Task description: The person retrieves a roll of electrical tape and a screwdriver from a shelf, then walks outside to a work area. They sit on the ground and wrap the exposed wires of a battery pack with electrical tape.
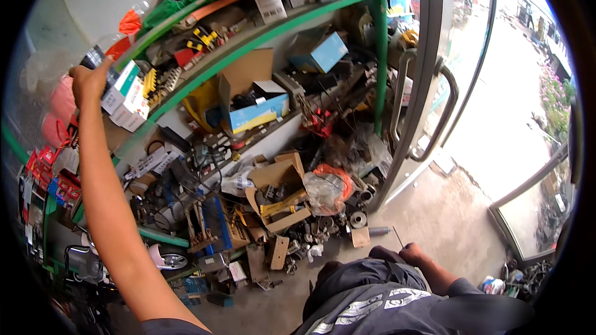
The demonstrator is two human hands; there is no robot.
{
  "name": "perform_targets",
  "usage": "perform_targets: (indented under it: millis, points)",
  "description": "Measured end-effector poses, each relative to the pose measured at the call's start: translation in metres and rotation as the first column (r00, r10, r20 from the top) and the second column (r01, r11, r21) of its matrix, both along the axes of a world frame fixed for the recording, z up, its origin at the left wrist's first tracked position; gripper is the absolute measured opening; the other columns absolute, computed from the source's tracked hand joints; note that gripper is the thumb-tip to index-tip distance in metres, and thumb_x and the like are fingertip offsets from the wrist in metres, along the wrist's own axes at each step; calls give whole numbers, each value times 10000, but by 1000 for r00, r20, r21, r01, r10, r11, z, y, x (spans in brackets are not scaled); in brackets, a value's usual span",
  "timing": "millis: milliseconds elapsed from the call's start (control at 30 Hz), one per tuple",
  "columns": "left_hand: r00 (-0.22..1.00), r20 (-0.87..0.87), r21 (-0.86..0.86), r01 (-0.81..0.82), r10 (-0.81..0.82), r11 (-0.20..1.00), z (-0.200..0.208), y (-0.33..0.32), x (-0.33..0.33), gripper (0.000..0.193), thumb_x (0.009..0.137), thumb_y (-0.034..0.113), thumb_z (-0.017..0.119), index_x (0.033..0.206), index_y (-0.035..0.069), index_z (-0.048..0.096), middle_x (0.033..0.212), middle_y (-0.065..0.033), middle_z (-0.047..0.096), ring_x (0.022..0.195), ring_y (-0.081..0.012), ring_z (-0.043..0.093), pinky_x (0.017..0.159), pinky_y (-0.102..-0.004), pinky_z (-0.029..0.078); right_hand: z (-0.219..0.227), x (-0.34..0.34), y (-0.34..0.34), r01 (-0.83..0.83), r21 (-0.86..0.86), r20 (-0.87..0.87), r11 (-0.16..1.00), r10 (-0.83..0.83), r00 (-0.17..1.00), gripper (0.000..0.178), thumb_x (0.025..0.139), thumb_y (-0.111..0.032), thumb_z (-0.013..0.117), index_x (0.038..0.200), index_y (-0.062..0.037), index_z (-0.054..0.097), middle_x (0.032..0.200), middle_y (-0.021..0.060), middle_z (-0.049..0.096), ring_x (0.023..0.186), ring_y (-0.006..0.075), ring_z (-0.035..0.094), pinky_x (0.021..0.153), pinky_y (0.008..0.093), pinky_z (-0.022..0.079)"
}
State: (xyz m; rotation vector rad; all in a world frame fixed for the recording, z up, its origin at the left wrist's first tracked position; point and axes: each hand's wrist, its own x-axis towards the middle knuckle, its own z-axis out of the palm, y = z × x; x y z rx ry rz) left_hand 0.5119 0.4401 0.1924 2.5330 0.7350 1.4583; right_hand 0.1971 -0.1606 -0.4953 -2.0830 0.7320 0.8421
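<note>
— Shelving first: green-edged metal shelves (261, 40) fill the upper left and centre of the frame, crammed with cardboard boxes and parts.

— And the hands?

— Left hand (89, 80), upper left, fingers closed on a small dark box (94, 57) at the shelf edge, beside a white-and-green carton (127, 90). Right hand (413, 254), lower right, rests fisted on the knee, holding nothing visible.

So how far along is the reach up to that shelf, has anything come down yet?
Done: the left hand is up at the green shelf, closed on a dark item beside the white and green boxes. In hand: only that item, not yet lifted off. Left: bringing it down. The right hand rests by the knee, seemingly empty. Clutter on the floor looks unsorted.
</note>
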Motion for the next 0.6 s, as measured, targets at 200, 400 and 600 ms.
perform_targets:
  millis: [200, 400, 600]
  points:
    - [928, 285, 245, 172, -241, 954, -10, 36, 19, 681, 648, 492, 834, 934, -107, 685, 989, -271, 696, 923, -371, 688, 867, -401, 502, -3, -31, 7, 113, 4, 4, 994, -113, 994, 292, 738, -165, 634, 871, 93, 660, 828, 234, 690, 800, 302, 683, 710, 424, 524]
    - [763, 252, 504, 422, -596, 753, 11, -25, -84, 518, 734, 427, 826, 909, -47, 709, 881, -110, 733, 765, -180, 678, 778, -303, 503, 15, -23, 10, 102, 27, 107, 994, -104, 989, 147, 759, -90, 579, 819, 42, 598, 719, 175, 641, 638, 251, 636, 564, 416, 518]
    - [349, 222, 65, 927, -911, 371, -134, -152, -135, 593, 753, 275, 839, 1155, -29, 527, 1007, -118, 662, 922, -210, 626, 869, -335, 480, 99, 27, 24, 187, 375, 293, 908, -307, 906, 97, 794, -76, 591, 835, -5, 540, 651, 100, 572, 546, 189, 578, 475, 337, 507]
